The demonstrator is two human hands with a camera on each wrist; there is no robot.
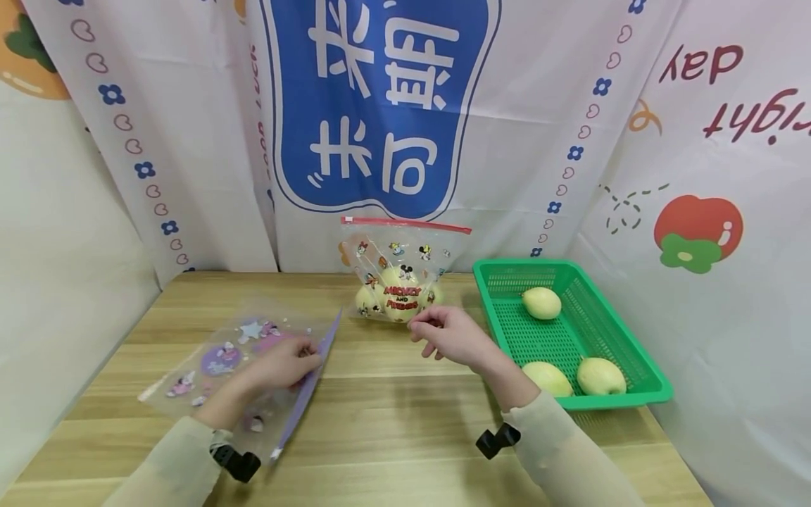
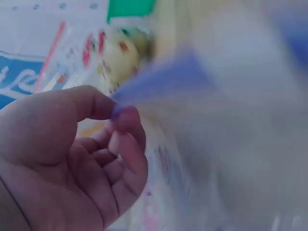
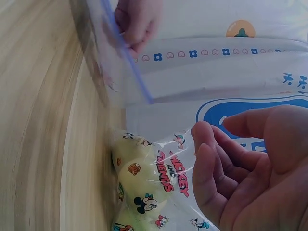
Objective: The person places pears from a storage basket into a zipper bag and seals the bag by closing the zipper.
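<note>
My left hand (image 1: pixel 288 362) pinches the purple zip edge of a clear zip bag (image 1: pixel 222 359) printed with pink and purple cartoon figures. In the left wrist view, thumb and forefinger meet on that purple strip (image 2: pixel 163 82), and the bag is blurred. My right hand (image 1: pixel 453 338) hovers in front of a second zip bag (image 1: pixel 405 236), its fingers loosely bent with nothing between them. That bag has a red zip and cartoon prints, and stands upright with several pale yellow fruits (image 3: pixel 139 166) inside.
To the right, a green plastic basket (image 1: pixel 633 345) holds three pale yellow fruits, one (image 1: pixel 541 303) at the back and two near the front rim. A printed cloth (image 1: pixel 532 162) hangs behind the wooden table (image 1: pixel 374 422).
</note>
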